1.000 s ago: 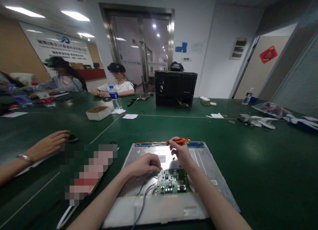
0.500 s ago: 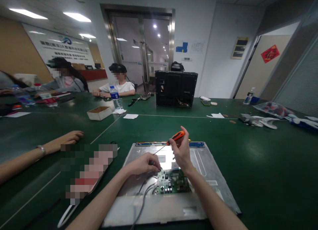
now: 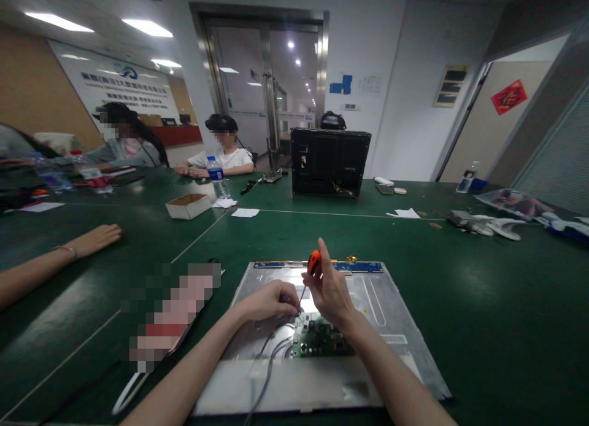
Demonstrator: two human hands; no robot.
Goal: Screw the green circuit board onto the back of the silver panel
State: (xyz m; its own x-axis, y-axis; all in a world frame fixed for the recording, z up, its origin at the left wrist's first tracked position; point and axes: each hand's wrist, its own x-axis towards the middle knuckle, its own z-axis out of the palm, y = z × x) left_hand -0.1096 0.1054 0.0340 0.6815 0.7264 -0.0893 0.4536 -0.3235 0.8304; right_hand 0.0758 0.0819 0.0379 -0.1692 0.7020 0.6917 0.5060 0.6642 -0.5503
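Note:
A flat metal panel, like the back of a screen, lies in front of me with a green circuit board on its middle. My right hand holds a screwdriver by its orange and black handle, index finger raised beside it. The shaft points steeply down to the board's upper left corner. There, my left hand rests with curled fingers pressed together close to the tip; whatever they pinch is hidden. Grey cables run from the board's left side toward me. A blue strip board edges the panel's far side.
Left of the panel lies a blurred pinkish object with a white cable. Another person's hand rests farther left. Beyond stand an open box, a water bottle and a black casing. Two people sit at the far side.
The screwdriver has swung from a slant to nearly upright, its tip now at the board's corner by my left fingers. My right hand has shifted slightly left. The other person's hand has drawn leftward.

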